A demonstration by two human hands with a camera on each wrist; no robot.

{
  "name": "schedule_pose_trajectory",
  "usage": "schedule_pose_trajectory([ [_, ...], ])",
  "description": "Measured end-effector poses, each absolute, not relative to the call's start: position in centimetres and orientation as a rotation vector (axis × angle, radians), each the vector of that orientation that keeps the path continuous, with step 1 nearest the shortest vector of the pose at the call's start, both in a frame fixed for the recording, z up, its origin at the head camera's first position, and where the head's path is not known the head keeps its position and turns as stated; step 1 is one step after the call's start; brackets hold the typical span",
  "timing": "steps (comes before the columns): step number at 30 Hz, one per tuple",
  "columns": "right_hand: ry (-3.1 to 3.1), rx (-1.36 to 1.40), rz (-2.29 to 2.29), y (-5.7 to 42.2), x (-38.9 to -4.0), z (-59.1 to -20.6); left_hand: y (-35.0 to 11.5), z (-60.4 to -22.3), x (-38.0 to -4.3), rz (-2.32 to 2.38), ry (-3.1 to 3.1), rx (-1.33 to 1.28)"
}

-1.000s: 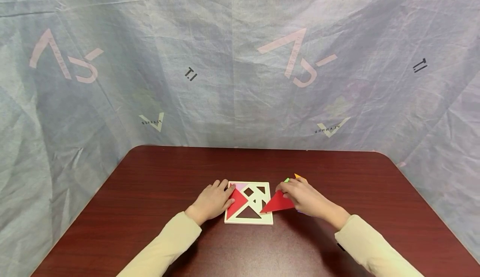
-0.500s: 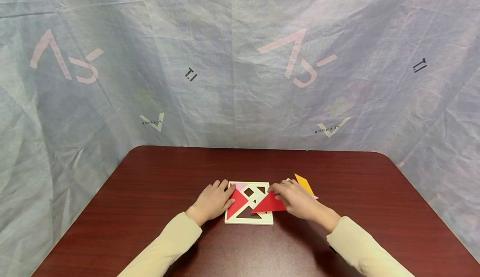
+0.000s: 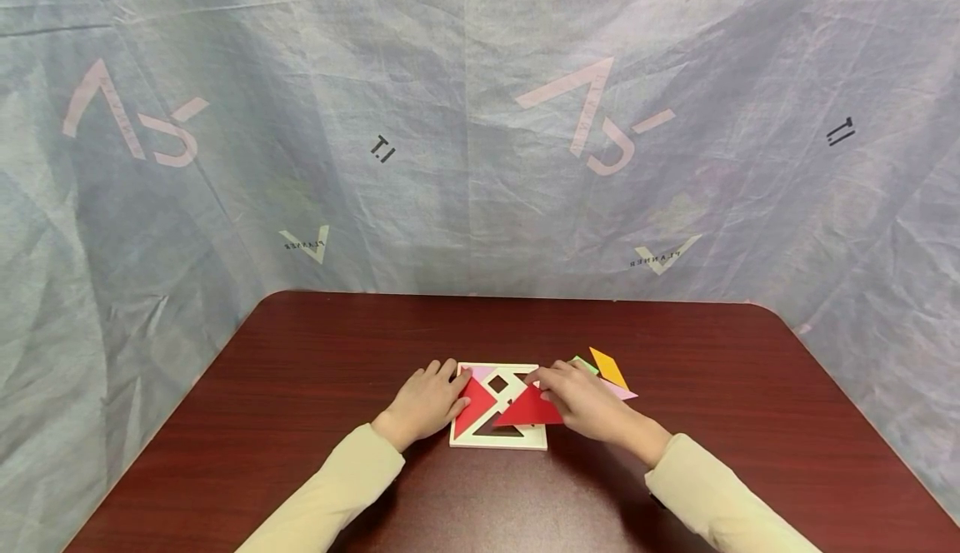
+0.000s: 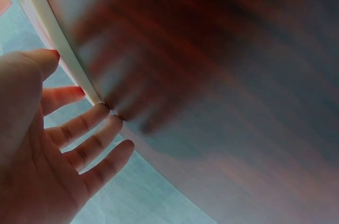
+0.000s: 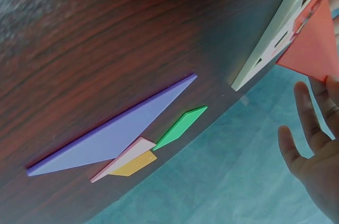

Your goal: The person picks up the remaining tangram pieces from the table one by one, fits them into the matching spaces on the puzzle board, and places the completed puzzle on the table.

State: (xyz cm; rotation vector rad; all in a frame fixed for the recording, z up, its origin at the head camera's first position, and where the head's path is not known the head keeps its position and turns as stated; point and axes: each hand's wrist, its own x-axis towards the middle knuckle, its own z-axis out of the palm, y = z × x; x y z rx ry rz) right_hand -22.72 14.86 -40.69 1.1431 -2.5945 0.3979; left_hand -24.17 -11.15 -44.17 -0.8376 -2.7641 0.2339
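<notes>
A white tangram board [image 3: 534, 438] with dark cut-out slots lies on the table. One red triangle [image 3: 471, 410] and a small pink piece [image 3: 480, 371] are at its left side. My left hand [image 3: 424, 403] rests along the board's left edge, its thumb and index finger over that red triangle. In the left wrist view, the spread fingers [image 4: 95, 144] meet the board's edge. Between thumb and fingers, my right hand [image 3: 588, 401] pinches a second large red triangle [image 3: 531, 410], held tilted over the right half of the board and partly covering the large triangular slot.
Right of the board, partly behind the right hand, lie loose pieces: a yellow parallelogram [image 3: 609, 367], a green piece [image 5: 181, 127], a pink triangle [image 5: 124, 159] and a large purple triangle [image 5: 114, 136]. A grey printed cloth [image 3: 465, 161] hangs behind the dark red wooden table [image 3: 360, 328].
My right hand has carried the red triangle leftward, from the board's right edge to over its slots. The yellow and pink loose pieces have come into view. The left hand stays put.
</notes>
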Motion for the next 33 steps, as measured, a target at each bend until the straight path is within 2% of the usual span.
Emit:
schedule_pose_trajectory([
  [33,-2.584,1.215,0.395,11.4,-22.2,-41.2,-11.1,-44.3,-24.2,0.249,-2.780,-0.817],
])
